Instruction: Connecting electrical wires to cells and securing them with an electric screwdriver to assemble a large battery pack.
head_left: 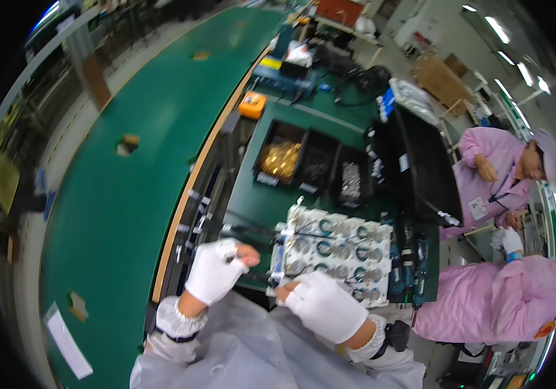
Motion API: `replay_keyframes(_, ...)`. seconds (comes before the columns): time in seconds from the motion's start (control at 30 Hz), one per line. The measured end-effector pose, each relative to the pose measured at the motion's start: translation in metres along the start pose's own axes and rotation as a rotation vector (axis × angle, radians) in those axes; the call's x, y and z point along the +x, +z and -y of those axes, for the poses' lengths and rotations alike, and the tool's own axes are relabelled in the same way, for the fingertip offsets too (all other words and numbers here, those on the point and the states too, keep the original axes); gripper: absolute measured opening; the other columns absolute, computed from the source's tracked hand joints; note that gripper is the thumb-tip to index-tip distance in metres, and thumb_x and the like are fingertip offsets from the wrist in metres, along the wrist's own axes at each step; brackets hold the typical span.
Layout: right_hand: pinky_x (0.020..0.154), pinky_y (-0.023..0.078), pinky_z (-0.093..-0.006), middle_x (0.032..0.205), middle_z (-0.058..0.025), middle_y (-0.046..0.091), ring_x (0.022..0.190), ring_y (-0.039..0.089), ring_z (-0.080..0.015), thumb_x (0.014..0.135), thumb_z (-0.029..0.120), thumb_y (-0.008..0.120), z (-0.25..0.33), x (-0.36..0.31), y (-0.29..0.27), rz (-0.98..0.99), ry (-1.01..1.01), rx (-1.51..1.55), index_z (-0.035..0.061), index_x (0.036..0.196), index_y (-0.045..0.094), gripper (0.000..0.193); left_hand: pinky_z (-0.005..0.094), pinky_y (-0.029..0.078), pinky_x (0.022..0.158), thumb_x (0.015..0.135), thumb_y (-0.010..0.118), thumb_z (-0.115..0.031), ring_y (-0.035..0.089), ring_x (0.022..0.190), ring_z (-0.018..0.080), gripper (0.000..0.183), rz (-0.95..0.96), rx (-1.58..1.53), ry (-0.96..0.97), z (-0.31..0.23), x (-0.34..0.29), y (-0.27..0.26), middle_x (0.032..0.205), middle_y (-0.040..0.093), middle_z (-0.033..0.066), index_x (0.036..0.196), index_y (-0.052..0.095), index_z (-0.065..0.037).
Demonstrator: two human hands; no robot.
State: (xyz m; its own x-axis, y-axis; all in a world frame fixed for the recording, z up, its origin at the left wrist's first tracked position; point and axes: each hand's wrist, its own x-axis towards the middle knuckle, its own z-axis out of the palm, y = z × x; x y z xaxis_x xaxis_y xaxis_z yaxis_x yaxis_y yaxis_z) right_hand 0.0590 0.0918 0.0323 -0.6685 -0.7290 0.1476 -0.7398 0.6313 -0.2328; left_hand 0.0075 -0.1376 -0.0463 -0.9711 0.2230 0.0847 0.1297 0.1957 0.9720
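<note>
Both hands wear white gloves with bare fingertips. The left hand stands to the left of the white panel, its fingers curled and their tips directed right. The right hand reaches leftward over the panel's near edge, fingers bent together, tips at its lower-left corner.

The panel, bearing rows of round metal parts, lies on the green work surface. It sits apart from the left fingertips and just beside the right ones; contact there cannot be confirmed. A thin dark strand — cable or rod, indeterminate — shows between the hands. Whether either hand grips anything cannot be told.

The right hand covers part of the panel's near edge — detail at both sets of fingertips is too small to resolve.
</note>
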Motion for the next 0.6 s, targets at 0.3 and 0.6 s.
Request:
replay_keyframes(0.3,0.078,0.05,-0.0394,0.09,-0.0114,0.062,0.088,0.062,-0.0287,0.084,0.011,0.063,-0.005,0.003,0.014,-0.032,0.071,0.061,0.0007,0.093,0.065,0.014,0.0271,0.051,0.058,0.086,0.076,-0.008,0.065,0.062,0.012,0.006,0.065,0.104,-0.027,-0.005,0.011,-0.008,0.077,0.072,0.0069,0.087,0.077,-0.002)
replay_keyframes(0.6,0.084,0.048,-0.0395,0.093,-0.0101,0.06,0.095,0.059,-0.0276,0.088,0.013,0.056,0.008,0.012,0.023,0.006,0.139,-0.084,0.0026,0.095,0.061,0.014,0.0236,0.046,0.053,0.085,0.077,-0.003,0.06,0.058,0.0088,0.005,-0.009,-0.024,-0.193,0.009,0.009,-0.008,0.072,0.069,0.0026,0.088,0.076,0.001)
